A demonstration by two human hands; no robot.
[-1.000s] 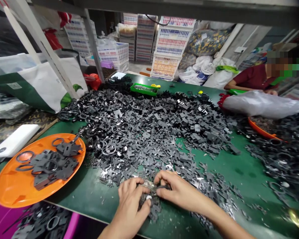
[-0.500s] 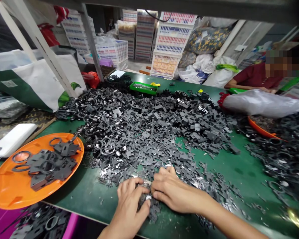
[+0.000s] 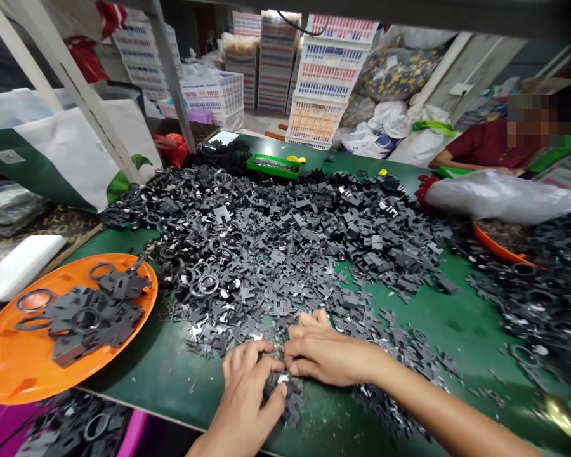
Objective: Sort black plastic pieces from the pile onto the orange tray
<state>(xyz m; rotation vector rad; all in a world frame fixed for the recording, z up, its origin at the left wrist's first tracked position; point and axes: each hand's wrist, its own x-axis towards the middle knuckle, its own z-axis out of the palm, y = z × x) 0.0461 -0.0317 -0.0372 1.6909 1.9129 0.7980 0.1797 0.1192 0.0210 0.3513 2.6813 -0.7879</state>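
At the table's near edge, my left hand (image 3: 250, 390) curls its thumb and fingers around a small black plastic part (image 3: 292, 403) with a white round spot on it. The fingers partly cover this part. My right hand (image 3: 326, 352) is close beside it, its fingers bent and pressed together at the left hand's fingertips; whatever they pinch is hidden. Just beyond both hands spreads a large heap of dark grey plastic pieces (image 3: 285, 254), with notched clips, blocks and rings among them.
On the left an orange plate (image 3: 137, 317) holds black parts and rings, above a magenta tub (image 3: 136, 431). A white box-shaped device (image 3: 23, 266) lies beside the plate. At the back are a green tray (image 3: 273, 166) and stacked crates (image 3: 318, 95). A person (image 3: 485, 146) sits at the right.
My right hand has shifted slightly up and left, its forearm rising with it. The left hand stays around the black plastic part. The view has moved a little.
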